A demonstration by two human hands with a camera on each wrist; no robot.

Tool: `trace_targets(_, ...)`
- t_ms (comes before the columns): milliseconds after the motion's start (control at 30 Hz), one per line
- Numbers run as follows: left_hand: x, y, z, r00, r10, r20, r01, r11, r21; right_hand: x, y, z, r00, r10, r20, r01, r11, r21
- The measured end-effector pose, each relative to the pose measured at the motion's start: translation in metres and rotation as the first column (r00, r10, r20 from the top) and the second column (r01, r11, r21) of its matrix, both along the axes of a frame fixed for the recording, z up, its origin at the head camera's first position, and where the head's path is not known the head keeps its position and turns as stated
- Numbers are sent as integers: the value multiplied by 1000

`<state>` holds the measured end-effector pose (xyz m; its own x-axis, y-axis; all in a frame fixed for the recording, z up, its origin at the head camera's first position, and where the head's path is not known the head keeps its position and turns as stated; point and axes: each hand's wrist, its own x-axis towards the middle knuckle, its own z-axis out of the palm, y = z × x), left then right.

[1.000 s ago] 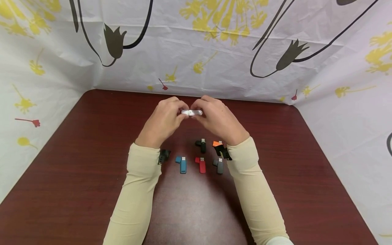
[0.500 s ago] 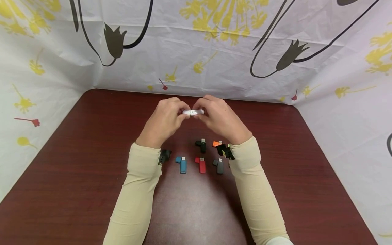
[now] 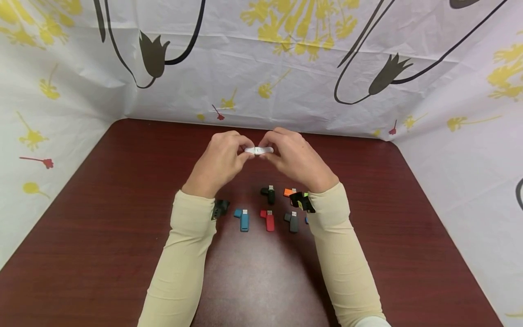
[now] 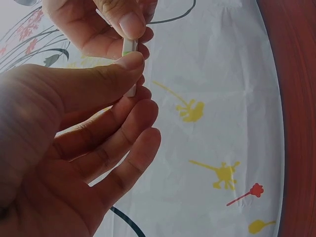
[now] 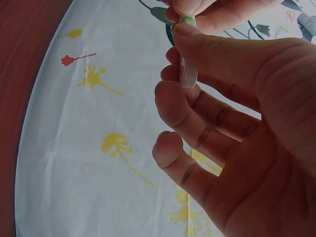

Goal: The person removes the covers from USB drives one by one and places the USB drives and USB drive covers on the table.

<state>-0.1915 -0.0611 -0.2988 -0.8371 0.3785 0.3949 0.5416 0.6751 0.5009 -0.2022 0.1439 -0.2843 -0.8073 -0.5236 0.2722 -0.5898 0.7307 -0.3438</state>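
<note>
Above the far part of the table, both hands pinch a white USB stick (image 3: 261, 150) that lies crosswise between them. The left hand (image 3: 220, 159) has its end between thumb and index finger; the right hand (image 3: 295, 159) grips the other end the same way. A green accent shows on the white stick (image 5: 189, 74) in the right wrist view, close to where the fingertips meet. Whether its cap is fully on cannot be told. Nearer the body lie uncapped USB sticks: black (image 3: 271, 195), orange (image 3: 288, 192), teal (image 3: 244, 221), red (image 3: 270, 221) and grey (image 3: 293, 224).
The sticks lie in rows on a dark red-brown table (image 3: 122, 218), each with its cap beside it where visible. Part of a blue thing (image 3: 307, 220) peeks out by the right sleeve. A white patterned sheet (image 3: 261, 68) encloses the table's back and sides.
Both hands and the white USB stick have shifted slightly to the right. As the right wrist moved right, a bit of blue came into sight beside the sleeve.
</note>
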Motion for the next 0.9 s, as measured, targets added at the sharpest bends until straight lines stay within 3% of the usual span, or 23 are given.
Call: trace_targets(900,-2,0,-1,1000,-30,-7,30,999,18,-1,8,4,998,57,8,-57,998,-20)
